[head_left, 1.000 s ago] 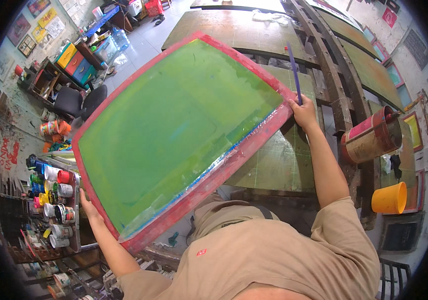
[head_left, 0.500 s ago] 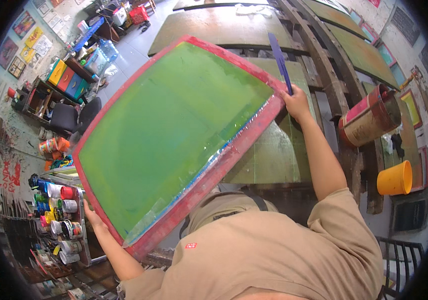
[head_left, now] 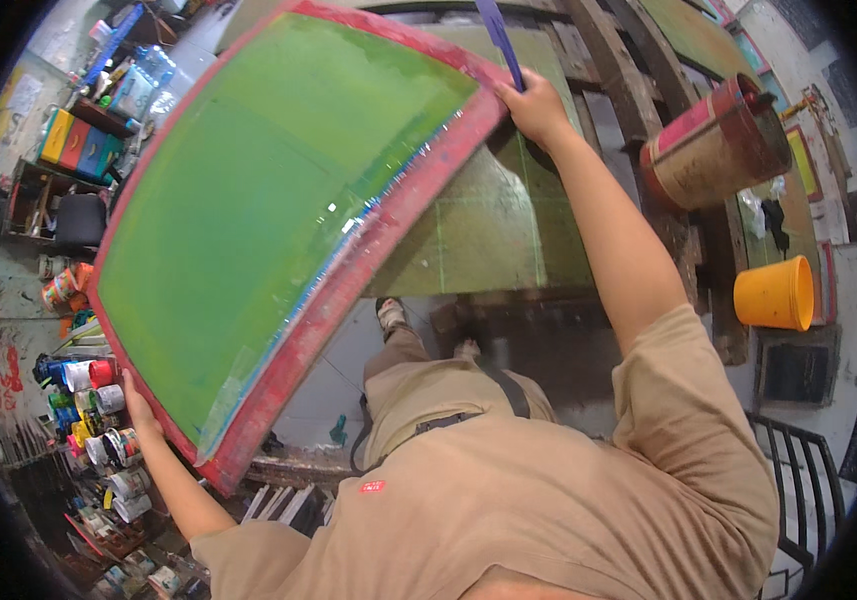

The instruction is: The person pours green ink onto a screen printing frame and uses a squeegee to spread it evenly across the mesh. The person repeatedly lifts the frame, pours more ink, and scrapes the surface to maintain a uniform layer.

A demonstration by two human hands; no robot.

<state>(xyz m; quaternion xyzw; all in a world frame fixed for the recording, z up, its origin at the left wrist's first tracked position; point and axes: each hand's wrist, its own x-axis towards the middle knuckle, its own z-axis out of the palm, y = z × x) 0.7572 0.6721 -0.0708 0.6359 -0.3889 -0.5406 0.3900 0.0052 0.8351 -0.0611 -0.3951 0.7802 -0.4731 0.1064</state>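
A large rectangular screen with a translucent green face and a red-stained frame (head_left: 268, 200) is held up aslant before the person's torso, its top corner reaching the upper edge of the view. A glossy streak of blue residue (head_left: 333, 265) runs along its near long side. The right hand (head_left: 538, 108) is clamped on the right corner, a flat purple strip (head_left: 500, 42) rising beside the thumb. The left hand (head_left: 140, 408) lies against the left short side; its fingers are partly hidden, so how tightly they close cannot be told. A small red tag (head_left: 372, 487) with white characters marks the tan shirt (head_left: 508, 480); red lettering (head_left: 5, 378) covers the left wall, too distorted to read. A big red-and-brown cylindrical can (head_left: 708, 150) carries a worn label, likewise illegible. The frame's right part overlaps, in view, a greenish flat board (head_left: 493, 230) lined with pale marks, whose near edge ends before the legs. Pale floor tiles (head_left: 323, 395) show in the gap between the frame's near side and the body. Clustered paint pots (head_left: 98, 400) appear just beside the left hand; a yellow plastic bucket (head_left: 773, 293) stands well apart at right.
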